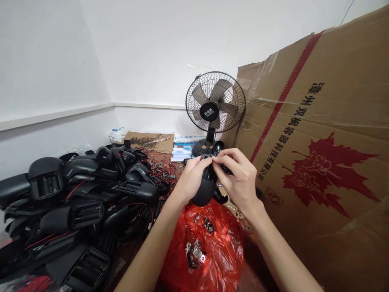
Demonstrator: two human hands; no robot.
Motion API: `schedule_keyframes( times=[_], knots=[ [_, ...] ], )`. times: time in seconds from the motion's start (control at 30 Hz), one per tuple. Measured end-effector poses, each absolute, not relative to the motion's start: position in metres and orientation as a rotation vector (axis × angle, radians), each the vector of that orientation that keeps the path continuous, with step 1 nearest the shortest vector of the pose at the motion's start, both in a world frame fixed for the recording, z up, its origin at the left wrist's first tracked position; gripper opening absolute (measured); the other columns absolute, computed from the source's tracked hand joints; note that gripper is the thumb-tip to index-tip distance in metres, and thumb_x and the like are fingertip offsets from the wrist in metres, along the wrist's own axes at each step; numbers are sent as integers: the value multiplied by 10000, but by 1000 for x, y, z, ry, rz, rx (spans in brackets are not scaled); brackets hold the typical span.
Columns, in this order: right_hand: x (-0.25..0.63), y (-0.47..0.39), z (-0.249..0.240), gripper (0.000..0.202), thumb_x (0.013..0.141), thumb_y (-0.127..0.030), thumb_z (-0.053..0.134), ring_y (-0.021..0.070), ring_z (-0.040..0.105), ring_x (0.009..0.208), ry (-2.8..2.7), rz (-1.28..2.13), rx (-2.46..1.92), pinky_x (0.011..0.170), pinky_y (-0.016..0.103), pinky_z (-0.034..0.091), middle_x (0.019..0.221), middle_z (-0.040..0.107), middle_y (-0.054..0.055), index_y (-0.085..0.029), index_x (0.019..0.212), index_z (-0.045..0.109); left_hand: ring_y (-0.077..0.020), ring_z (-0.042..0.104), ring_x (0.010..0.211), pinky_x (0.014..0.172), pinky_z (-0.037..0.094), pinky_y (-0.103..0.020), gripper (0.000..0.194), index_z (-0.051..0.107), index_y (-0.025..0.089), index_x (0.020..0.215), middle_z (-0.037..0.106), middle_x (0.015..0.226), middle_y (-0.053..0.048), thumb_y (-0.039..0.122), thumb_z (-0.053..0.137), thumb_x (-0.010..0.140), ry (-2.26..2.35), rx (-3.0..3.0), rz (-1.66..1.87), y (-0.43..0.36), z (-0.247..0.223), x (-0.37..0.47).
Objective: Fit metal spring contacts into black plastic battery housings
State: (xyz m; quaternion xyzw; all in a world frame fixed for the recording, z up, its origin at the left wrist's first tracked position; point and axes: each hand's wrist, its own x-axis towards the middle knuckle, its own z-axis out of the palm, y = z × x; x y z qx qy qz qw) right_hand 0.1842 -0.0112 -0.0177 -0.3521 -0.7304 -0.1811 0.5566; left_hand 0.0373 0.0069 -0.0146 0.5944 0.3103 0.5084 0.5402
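Observation:
A black plastic housing (204, 192) with a rounded end is in my left hand (191, 178), above a red plastic bag. The thumb of that hand presses on the housing's upper part. My right hand (238, 174) is closed in a pinch at the same spot, its fingertips meeting my left thumb. Whatever the right fingertips hold is too small or hidden to make out. Below, the red bag (225, 239) lies open with small shiny metal pieces (196, 254) in it.
Many similar black housings (88, 215) with battery slots and red wires are heaped at left. Small wired circuit boards (164, 174) lie behind. A fan (214, 103) stands at the back, near a cardboard sheet (164, 142). A large carton (304, 154) walls the right side.

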Motion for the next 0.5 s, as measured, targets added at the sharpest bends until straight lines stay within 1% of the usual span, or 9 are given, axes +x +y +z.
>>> schedule_keyframes(
  times=[0.07,0.17,0.27,0.37,0.43,0.5],
  knots=[
    [184,-11,-17,144,981,-159,610,185,624,773,-1734,-429,-819,692,341,520,926,657,71,-215,898,713,-208,605,964,947,437,-324,304,726,157,994,705,983,-50,429,600,943,726,1389,1220,7,-15,38],
    [185,-12,-14,152,973,-147,616,181,627,783,-1739,-351,-784,701,337,518,915,656,67,-208,926,748,-198,614,938,917,457,-312,335,728,139,1000,709,965,-62,442,590,965,705,1402,1256,8,-15,40],
    [188,-15,-9,165,960,-152,635,167,622,779,-1728,-136,-768,690,319,510,930,671,52,-220,997,780,-169,626,827,786,489,-273,366,723,130,1001,712,910,-64,468,584,975,695,1409,1280,9,-16,39],
    [192,-15,-5,181,926,-186,687,146,564,715,-1634,83,-826,632,296,471,952,685,35,-229,1078,776,-153,642,646,632,520,-264,446,695,121,1085,720,835,-68,535,577,968,639,1358,1212,9,-16,39],
    [196,-14,-3,202,889,-221,732,146,551,719,-1556,225,-883,626,290,466,984,690,40,-213,1089,760,-161,656,579,580,547,-276,486,671,113,1141,726,801,-74,555,570,967,594,1330,1168,8,-15,39],
    [200,-12,-2,219,871,-271,752,153,573,739,-1514,404,-915,651,292,486,1001,698,50,-197,1077,747,-168,680,575,572,567,-278,494,661,107,1164,733,801,-82,553,570,971,567,1330,1160,7,-15,39]
  ],
)
